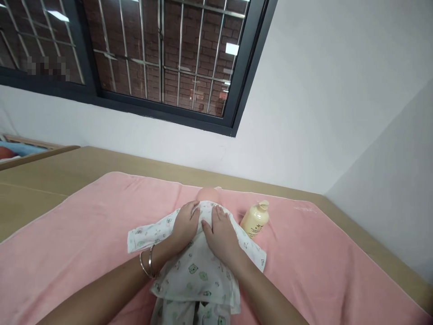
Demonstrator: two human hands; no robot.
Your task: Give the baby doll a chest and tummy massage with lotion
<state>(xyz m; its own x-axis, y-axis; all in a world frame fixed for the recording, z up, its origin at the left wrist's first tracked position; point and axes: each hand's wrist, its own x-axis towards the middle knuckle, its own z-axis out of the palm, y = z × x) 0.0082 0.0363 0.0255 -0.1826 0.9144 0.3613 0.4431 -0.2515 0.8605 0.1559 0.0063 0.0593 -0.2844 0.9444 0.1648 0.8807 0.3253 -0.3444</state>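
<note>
What looks like a baby doll lies on its back, its bald head pointing away from me. It wears a white long-sleeved top printed with small green animals, sleeves spread to both sides, and matching trousers below. My left hand rests flat on the left side of the chest, fingers stretched toward the neck. On the other side of the chest my right hand also lies flat, thumb apart from the fingers. Neither hand grips the cloth. The doll's face is hard to make out.
A pale yellow pump bottle stands right of the doll's shoulder. Beneath everything a pink blanket covers much of a tan surface. Behind are a white wall and a dark-framed barred window. Bluish cloth shows at far left.
</note>
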